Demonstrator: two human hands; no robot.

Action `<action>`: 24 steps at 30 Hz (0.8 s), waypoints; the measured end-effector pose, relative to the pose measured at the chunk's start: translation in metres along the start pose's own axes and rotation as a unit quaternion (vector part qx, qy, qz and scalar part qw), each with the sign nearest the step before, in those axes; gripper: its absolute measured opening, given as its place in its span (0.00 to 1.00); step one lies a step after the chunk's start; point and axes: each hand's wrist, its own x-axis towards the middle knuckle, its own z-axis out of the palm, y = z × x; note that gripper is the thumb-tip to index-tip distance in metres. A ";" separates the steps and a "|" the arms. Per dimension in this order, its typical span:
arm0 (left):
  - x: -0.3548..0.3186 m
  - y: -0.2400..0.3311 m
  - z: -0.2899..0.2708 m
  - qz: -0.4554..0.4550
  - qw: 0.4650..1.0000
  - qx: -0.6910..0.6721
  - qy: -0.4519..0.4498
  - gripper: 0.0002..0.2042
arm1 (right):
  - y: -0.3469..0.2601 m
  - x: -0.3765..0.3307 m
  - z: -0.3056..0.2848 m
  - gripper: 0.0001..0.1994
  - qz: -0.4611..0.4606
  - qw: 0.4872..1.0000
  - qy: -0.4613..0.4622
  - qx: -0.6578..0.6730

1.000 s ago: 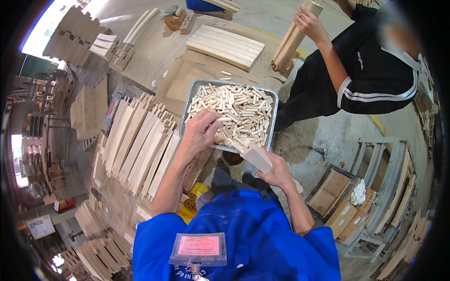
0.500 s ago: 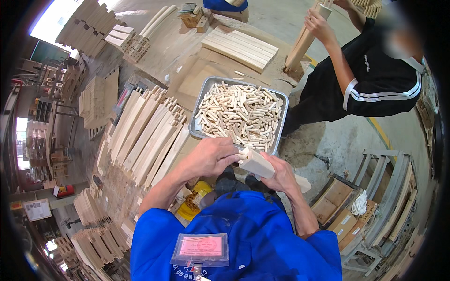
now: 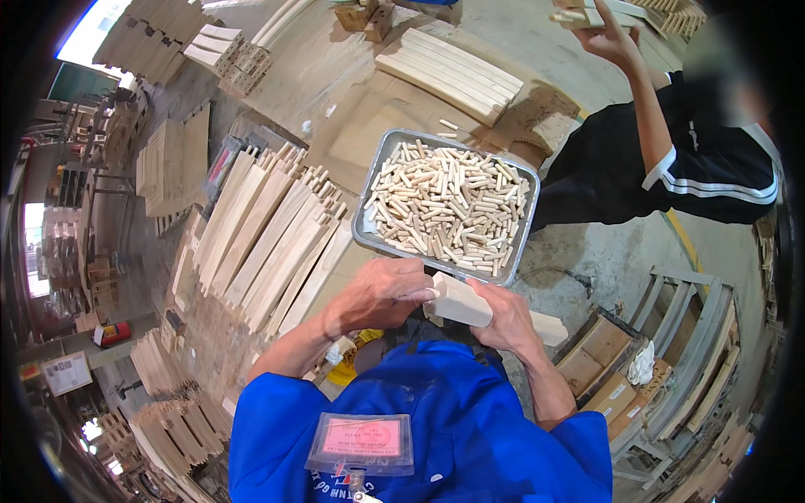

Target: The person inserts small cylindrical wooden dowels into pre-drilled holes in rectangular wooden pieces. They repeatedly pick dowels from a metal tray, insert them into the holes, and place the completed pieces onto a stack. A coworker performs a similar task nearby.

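My right hand is wrapped around a pale wooden bar, one end pointing to my left hand and the other sticking out to the right. My left hand is closed, its fingertips pinched at the bar's left end; whatever they hold is hidden. Just beyond both hands stands a grey metal tray heaped with short wooden dowels. Left of the tray lie rows of long wooden pieces, several with dowels standing out of their far ends.
A stack of flat wooden bars lies beyond the tray. At the right, a co-worker in black lifts wood pieces. Cardboard boxes and a grey frame rack stand lower right. A yellow container is partly behind my left arm.
My left fingers have moved against the bar's end, covering it. The co-worker's wood has been raised away from the table. The view has shifted slightly, so the tray sits further right.
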 end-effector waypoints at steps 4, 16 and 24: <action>0.000 -0.010 -0.029 0.045 0.985 -0.096 0.139 0.09 | -0.032 0.028 -0.011 0.36 -0.007 0.999 0.024 0.041; -0.082 0.033 0.067 0.048 0.730 -0.106 0.673 0.48 | -0.180 0.087 0.030 0.32 0.087 0.411 -0.141 0.896; -0.090 0.093 0.056 -0.098 0.701 -0.145 0.692 0.28 | -0.107 0.036 0.125 0.47 0.148 0.346 -0.449 0.811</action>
